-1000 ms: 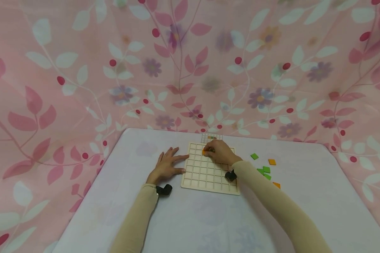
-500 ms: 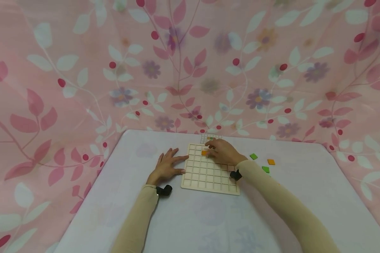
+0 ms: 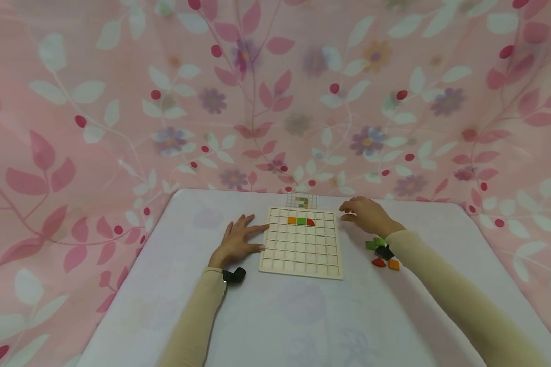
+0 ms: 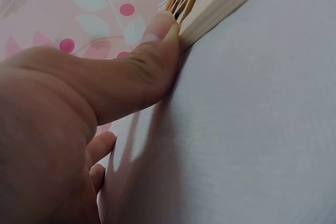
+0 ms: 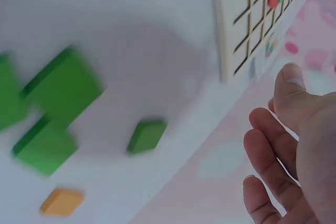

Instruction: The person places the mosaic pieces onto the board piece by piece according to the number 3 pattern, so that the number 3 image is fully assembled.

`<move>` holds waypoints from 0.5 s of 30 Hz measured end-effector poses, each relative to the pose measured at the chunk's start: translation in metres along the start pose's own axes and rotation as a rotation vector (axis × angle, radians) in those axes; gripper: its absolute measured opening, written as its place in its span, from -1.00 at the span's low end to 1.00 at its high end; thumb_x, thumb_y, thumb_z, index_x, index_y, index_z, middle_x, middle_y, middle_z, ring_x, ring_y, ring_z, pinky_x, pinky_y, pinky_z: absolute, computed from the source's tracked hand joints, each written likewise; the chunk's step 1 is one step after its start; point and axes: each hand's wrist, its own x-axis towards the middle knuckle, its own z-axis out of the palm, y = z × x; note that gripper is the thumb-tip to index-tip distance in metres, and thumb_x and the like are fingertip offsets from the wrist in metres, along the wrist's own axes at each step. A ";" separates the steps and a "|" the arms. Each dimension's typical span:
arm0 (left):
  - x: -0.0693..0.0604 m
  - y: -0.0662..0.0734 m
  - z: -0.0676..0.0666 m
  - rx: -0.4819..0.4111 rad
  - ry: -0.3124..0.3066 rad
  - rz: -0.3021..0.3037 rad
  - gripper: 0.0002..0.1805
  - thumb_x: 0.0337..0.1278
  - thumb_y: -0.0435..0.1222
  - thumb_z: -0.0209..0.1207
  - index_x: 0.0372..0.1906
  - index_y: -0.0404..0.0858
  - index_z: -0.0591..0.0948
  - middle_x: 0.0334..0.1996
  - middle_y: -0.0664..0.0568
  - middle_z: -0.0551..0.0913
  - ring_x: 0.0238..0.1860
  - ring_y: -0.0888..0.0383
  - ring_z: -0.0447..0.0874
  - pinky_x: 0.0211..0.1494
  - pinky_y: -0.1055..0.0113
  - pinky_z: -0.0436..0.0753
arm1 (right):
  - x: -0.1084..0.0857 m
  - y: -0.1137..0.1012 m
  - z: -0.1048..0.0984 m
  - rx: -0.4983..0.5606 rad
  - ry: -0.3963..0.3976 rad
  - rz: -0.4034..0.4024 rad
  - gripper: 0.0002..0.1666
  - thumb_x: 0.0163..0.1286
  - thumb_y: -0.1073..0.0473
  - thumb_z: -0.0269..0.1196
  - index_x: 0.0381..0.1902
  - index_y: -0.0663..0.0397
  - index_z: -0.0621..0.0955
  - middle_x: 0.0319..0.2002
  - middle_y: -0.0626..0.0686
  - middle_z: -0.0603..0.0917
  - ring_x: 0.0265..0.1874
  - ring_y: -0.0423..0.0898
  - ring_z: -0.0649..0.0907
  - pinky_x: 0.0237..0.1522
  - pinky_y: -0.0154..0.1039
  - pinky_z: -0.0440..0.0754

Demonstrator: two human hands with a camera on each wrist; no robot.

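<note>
A pale wooden grid board [image 3: 298, 250] lies on the white table. In its upper part an orange square tile [image 3: 292, 220], a green square tile [image 3: 301, 221] and a red rounded tile [image 3: 310, 222] sit side by side in one row. My left hand [image 3: 236, 243] rests on the table with spread fingers; in the left wrist view its thumb [image 4: 152, 59] touches the board's edge [image 4: 220, 11]. To the right of the board, my right hand [image 3: 369, 216] hovers with loosely bent fingers and holds nothing, as the right wrist view confirms.
Behind the board stands a small gridded card [image 3: 301, 201] with coloured squares. Loose tiles lie right of the board, partly hidden by the right wrist: green tiles [image 3: 372, 244], a red tile [image 3: 379, 262] and an orange tile [image 3: 394, 265]. A pink floral curtain [image 3: 275, 102] hangs behind.
My right hand has let go at the row and moved off the board to the right, uncovering the green and red tiles beside the orange one. My left hand stays at the board's edge.
</note>
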 end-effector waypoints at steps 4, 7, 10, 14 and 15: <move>0.000 -0.001 0.000 0.008 0.003 0.003 -0.28 0.28 -0.01 0.43 0.53 0.10 0.52 0.72 -0.20 0.06 0.74 -0.30 -0.24 0.67 -0.42 -0.25 | -0.022 0.019 -0.013 0.001 -0.048 0.054 -0.68 0.39 0.21 0.47 0.04 0.21 0.77 -0.13 0.11 0.80 -0.07 0.13 0.73 0.08 0.14 0.73; 0.000 -0.002 0.000 0.012 -0.001 -0.002 -0.28 0.29 -0.01 0.43 0.54 0.11 0.51 0.73 -0.19 0.05 0.75 -0.29 -0.24 0.68 -0.41 -0.26 | -0.037 0.029 -0.019 -0.006 -0.107 0.091 -0.72 0.39 0.22 0.47 0.01 0.20 0.78 -0.16 0.07 0.81 -0.09 0.11 0.72 0.09 0.15 0.73; 0.001 -0.003 0.000 0.009 -0.010 -0.009 -0.27 0.29 -0.01 0.43 0.55 0.13 0.50 0.74 -0.16 0.02 0.75 -0.26 -0.28 0.69 -0.38 -0.30 | -0.051 0.036 -0.024 -0.018 -0.151 0.102 -0.76 0.37 0.22 0.48 -0.03 0.16 0.80 -0.22 0.00 0.79 -0.15 0.04 0.71 0.03 0.13 0.74; 0.003 -0.004 0.002 -0.006 -0.019 -0.020 -0.26 0.29 0.00 0.42 0.56 0.16 0.48 0.75 -0.14 -0.01 0.76 -0.22 -0.32 0.69 -0.35 -0.34 | -0.070 0.044 -0.025 -0.024 -0.174 0.085 -0.78 0.34 0.26 0.49 -0.07 0.15 0.80 -0.27 -0.04 0.78 -0.20 0.01 0.69 -0.03 0.10 0.75; 0.003 -0.004 0.003 -0.007 -0.019 -0.019 -0.26 0.29 0.00 0.42 0.56 0.16 0.48 0.74 -0.14 -0.01 0.76 -0.23 -0.32 0.69 -0.35 -0.34 | -0.074 0.046 -0.024 -0.024 -0.180 0.083 -0.78 0.33 0.26 0.49 -0.07 0.15 0.80 -0.27 -0.04 0.78 -0.21 0.00 0.69 -0.03 0.10 0.75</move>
